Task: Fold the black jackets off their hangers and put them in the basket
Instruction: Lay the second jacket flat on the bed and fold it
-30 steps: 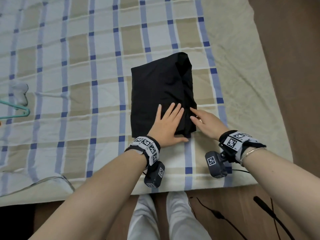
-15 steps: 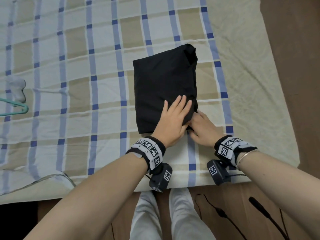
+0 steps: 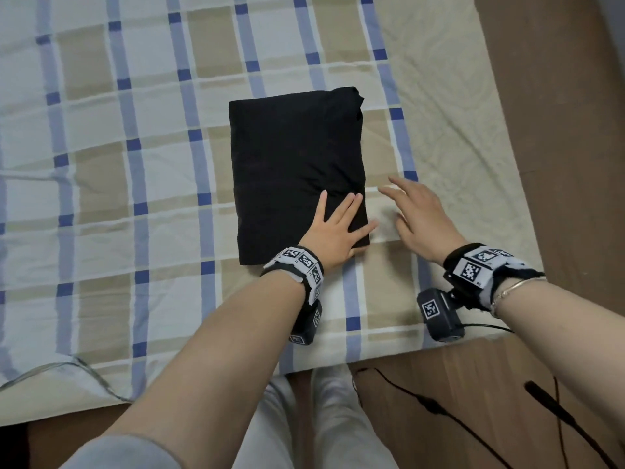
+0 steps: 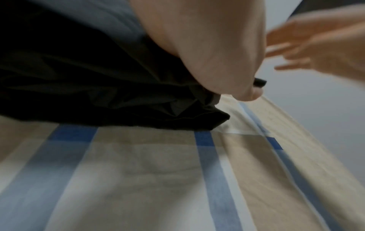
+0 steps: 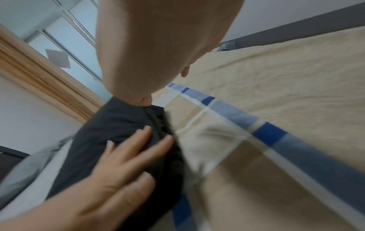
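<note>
A black jacket (image 3: 294,164) lies folded into a neat rectangle on the checked bed sheet (image 3: 135,164). My left hand (image 3: 338,225) rests flat on the jacket's near right corner, fingers straight and pressing down; the left wrist view shows the thumb (image 4: 233,84) over the folded edge (image 4: 138,109). My right hand (image 3: 416,211) hovers just right of the jacket with its fingers spread, not touching the jacket. From the right wrist camera I see the left hand (image 5: 122,164) lying on the dark cloth (image 5: 110,125). No basket or hanger is in view.
The bed's near edge (image 3: 406,353) runs just behind my wrists, with wooden floor (image 3: 558,130) to the right. Black cables (image 3: 439,407) trail across the floor near my white-trousered legs (image 3: 304,428). A plain beige quilt border (image 3: 456,113) lies right of the jacket.
My right hand has let go of the jacket's near right corner and lifted away to the right, opening its fingers. The left hand stays pressed on the jacket. The head view has shifted closer.
</note>
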The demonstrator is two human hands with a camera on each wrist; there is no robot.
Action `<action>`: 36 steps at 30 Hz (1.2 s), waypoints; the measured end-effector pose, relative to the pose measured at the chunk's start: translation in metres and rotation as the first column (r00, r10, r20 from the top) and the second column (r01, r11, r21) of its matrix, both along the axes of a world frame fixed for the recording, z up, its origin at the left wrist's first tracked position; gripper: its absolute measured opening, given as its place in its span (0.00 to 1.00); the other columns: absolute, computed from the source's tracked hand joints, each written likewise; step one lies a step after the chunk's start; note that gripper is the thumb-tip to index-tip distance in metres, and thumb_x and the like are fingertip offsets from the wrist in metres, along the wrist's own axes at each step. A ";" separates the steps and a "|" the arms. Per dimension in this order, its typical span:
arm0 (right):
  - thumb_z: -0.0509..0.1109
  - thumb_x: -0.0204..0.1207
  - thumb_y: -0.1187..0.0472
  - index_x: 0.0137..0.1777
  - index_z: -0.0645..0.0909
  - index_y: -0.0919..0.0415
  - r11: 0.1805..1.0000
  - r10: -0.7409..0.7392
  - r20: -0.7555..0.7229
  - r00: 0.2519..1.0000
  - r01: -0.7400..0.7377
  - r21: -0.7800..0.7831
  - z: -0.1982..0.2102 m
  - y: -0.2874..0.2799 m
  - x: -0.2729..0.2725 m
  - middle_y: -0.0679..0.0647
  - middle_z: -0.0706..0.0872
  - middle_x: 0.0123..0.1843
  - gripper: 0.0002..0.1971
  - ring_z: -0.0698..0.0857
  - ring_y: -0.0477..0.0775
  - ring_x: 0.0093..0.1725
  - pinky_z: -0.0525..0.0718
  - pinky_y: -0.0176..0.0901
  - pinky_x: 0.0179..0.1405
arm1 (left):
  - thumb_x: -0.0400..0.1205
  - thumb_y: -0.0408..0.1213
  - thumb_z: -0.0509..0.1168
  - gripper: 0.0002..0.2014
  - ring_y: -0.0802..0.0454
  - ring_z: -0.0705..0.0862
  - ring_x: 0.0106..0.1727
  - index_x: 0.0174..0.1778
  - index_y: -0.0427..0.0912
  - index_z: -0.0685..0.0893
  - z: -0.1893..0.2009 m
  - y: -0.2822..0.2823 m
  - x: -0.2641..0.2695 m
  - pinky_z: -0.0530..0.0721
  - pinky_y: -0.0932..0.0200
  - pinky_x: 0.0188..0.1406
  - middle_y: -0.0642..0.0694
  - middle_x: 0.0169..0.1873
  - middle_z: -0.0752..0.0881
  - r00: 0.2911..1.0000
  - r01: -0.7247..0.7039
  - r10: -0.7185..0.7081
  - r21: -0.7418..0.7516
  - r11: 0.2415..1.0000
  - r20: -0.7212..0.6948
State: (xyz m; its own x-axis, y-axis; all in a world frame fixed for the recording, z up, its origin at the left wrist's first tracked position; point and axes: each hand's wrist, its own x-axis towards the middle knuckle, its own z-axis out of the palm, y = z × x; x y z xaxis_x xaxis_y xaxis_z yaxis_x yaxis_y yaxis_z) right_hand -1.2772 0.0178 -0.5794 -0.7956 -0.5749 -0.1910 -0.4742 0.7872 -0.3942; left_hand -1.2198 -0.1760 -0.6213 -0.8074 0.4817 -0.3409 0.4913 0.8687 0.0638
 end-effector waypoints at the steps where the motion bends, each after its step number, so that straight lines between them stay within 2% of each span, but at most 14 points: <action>1: 0.51 0.76 0.58 0.77 0.67 0.56 1.000 0.009 -0.014 1.000 -0.009 -0.015 0.004 -0.009 -0.004 0.60 0.65 0.80 0.27 0.65 0.64 0.79 0.60 0.64 0.78 | 0.84 0.63 0.41 0.32 0.41 0.44 0.85 0.84 0.57 0.49 0.001 0.000 -0.001 0.38 0.21 0.74 0.35 0.83 0.46 0.998 0.032 -0.031 -0.013 0.999 0.061; 5: 0.49 0.84 0.51 0.81 0.61 0.48 0.997 0.080 -0.039 0.996 -0.080 0.009 0.014 -0.064 -0.020 0.52 0.54 0.85 0.25 0.49 0.54 0.85 0.43 0.66 0.80 | 0.79 0.68 0.48 0.42 0.42 0.42 0.85 0.84 0.46 0.47 0.014 -0.001 -0.005 0.37 0.27 0.77 0.38 0.84 0.48 0.977 0.019 -0.046 0.130 0.991 0.207; 7: 0.48 0.86 0.48 0.83 0.54 0.49 0.993 0.110 0.019 0.994 -0.111 0.050 0.010 -0.092 -0.029 0.51 0.48 0.86 0.26 0.43 0.52 0.85 0.40 0.66 0.81 | 0.82 0.58 0.50 0.34 0.41 0.57 0.82 0.81 0.42 0.62 0.024 -0.011 -0.008 0.49 0.33 0.80 0.37 0.79 0.65 0.975 0.012 -0.072 0.277 0.961 0.209; 8: 0.48 0.85 0.46 0.84 0.50 0.49 0.988 0.127 0.072 0.989 -0.132 0.080 0.007 -0.102 -0.034 0.51 0.44 0.86 0.28 0.40 0.52 0.85 0.39 0.66 0.81 | 0.81 0.52 0.50 0.28 0.40 0.70 0.75 0.74 0.41 0.73 0.030 -0.019 -0.009 0.63 0.37 0.77 0.37 0.71 0.77 0.982 0.028 -0.090 0.348 0.937 0.164; 10: 0.48 0.84 0.42 0.84 0.43 0.49 0.975 0.145 0.158 0.977 -0.168 0.146 -0.001 -0.108 -0.042 0.52 0.39 0.86 0.32 0.38 0.51 0.84 0.40 0.66 0.81 | 0.76 0.43 0.52 0.18 0.40 0.83 0.49 0.47 0.38 0.85 0.043 -0.040 -0.011 0.82 0.45 0.51 0.39 0.45 0.87 0.999 0.040 -0.047 0.443 0.896 0.006; 12: 0.49 0.83 0.40 0.84 0.39 0.50 0.961 0.133 0.189 0.973 -0.174 0.217 -0.008 -0.101 -0.046 0.51 0.38 0.86 0.35 0.38 0.50 0.84 0.43 0.67 0.81 | 0.72 0.38 0.56 0.12 0.39 0.81 0.37 0.36 0.37 0.82 0.048 -0.068 -0.015 0.81 0.49 0.37 0.40 0.35 0.83 0.985 -0.002 0.078 0.452 0.892 -0.151; 13: 0.49 0.83 0.39 0.84 0.38 0.50 0.958 0.117 0.201 0.972 -0.164 0.236 -0.010 -0.096 -0.045 0.52 0.38 0.86 0.36 0.39 0.50 0.85 0.44 0.67 0.81 | 0.72 0.38 0.57 0.11 0.38 0.81 0.39 0.39 0.38 0.83 0.047 -0.082 -0.019 0.79 0.48 0.40 0.40 0.38 0.83 0.966 -0.050 0.153 0.429 0.902 -0.209; 15: 0.51 0.82 0.38 0.84 0.37 0.51 0.960 0.072 0.228 0.971 -0.129 0.247 -0.012 -0.089 -0.041 0.52 0.37 0.86 0.38 0.39 0.51 0.85 0.44 0.65 0.82 | 0.77 0.42 0.57 0.17 0.37 0.81 0.56 0.57 0.41 0.83 0.040 -0.106 -0.028 0.74 0.43 0.60 0.39 0.54 0.83 0.923 -0.176 0.273 0.333 0.926 -0.273; 17: 0.51 0.82 0.38 0.84 0.36 0.51 0.962 0.039 0.250 0.968 -0.104 0.253 -0.013 -0.088 -0.037 0.52 0.38 0.86 0.38 0.39 0.51 0.85 0.44 0.64 0.82 | 0.81 0.55 0.53 0.28 0.35 0.67 0.77 0.77 0.48 0.70 0.036 -0.121 -0.041 0.57 0.34 0.77 0.38 0.75 0.71 0.922 -0.270 0.313 0.201 0.942 -0.228; 19: 0.52 0.82 0.39 0.84 0.39 0.52 0.968 0.020 0.247 0.969 -0.080 0.236 -0.010 -0.090 -0.037 0.52 0.40 0.86 0.38 0.41 0.53 0.85 0.45 0.64 0.82 | 0.78 0.68 0.48 0.39 0.34 0.49 0.84 0.83 0.55 0.52 0.034 -0.126 -0.056 0.43 0.28 0.77 0.38 0.83 0.51 0.944 -0.305 0.315 0.102 0.947 -0.101; 23: 0.64 0.79 0.48 0.81 0.58 0.57 0.996 -0.078 0.067 0.995 0.075 0.047 0.004 -0.090 -0.051 0.58 0.63 0.80 0.33 0.64 0.61 0.78 0.63 0.59 0.77 | 0.73 0.76 0.46 0.47 0.34 0.39 0.83 0.83 0.57 0.39 0.027 -0.119 -0.080 0.40 0.23 0.76 0.40 0.84 0.42 0.970 -0.241 0.241 0.007 0.971 -0.039; 27: 0.65 0.78 0.55 0.77 0.65 0.58 0.966 -0.254 -0.070 0.965 0.250 -0.057 0.012 -0.106 -0.083 0.59 0.73 0.72 0.27 0.71 0.63 0.70 0.68 0.57 0.70 | 0.74 0.75 0.45 0.46 0.33 0.41 0.83 0.83 0.56 0.39 0.017 -0.110 -0.087 0.39 0.22 0.74 0.40 0.84 0.44 0.975 -0.214 0.214 -0.005 0.977 -0.054; 31: 0.64 0.79 0.49 0.76 0.65 0.60 0.888 -0.447 0.102 0.888 0.455 -0.065 0.000 -0.120 -0.119 0.58 0.76 0.71 0.28 0.74 0.60 0.71 0.72 0.55 0.70 | 0.74 0.75 0.43 0.45 0.33 0.42 0.84 0.83 0.55 0.40 0.005 -0.106 -0.090 0.37 0.22 0.73 0.39 0.84 0.45 0.982 -0.177 0.176 -0.001 0.984 -0.072; 36: 0.68 0.78 0.49 0.69 0.76 0.60 0.816 -0.445 0.449 0.775 0.558 -0.154 -0.013 -0.130 -0.140 0.47 0.82 0.61 0.23 0.81 0.48 0.59 0.76 0.40 0.61 | 0.74 0.74 0.42 0.45 0.34 0.45 0.84 0.83 0.55 0.43 0.003 -0.110 -0.087 0.37 0.22 0.73 0.38 0.84 0.48 0.987 -0.137 0.139 0.020 0.990 -0.082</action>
